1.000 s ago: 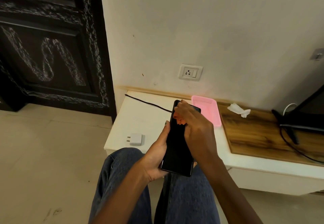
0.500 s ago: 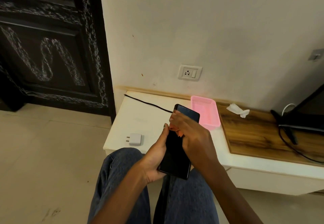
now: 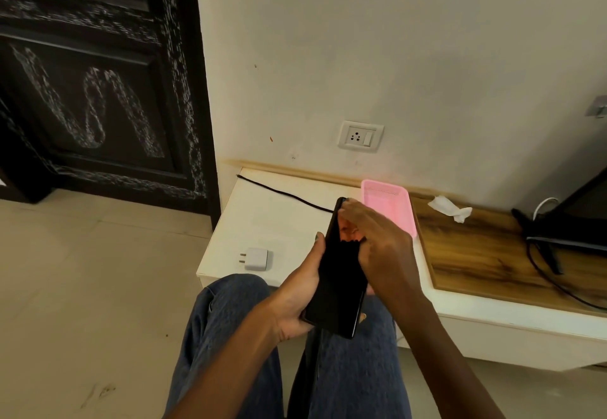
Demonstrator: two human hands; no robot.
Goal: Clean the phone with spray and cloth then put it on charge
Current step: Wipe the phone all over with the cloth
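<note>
The bench (image 3: 262,218) carries a pink tray (image 3: 387,202) at its back edge and a charger (image 3: 256,258) near its front-left corner. Above the knees, the left hand (image 3: 295,300) grips the phone (image 3: 338,274); the right hand (image 3: 377,241) curls over its top, cloth indiscernible.

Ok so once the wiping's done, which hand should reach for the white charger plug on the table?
Probably the right hand: it only rubs the phone screen, while the left hand grips the phone. But the charger plug lies on the left side.
</note>
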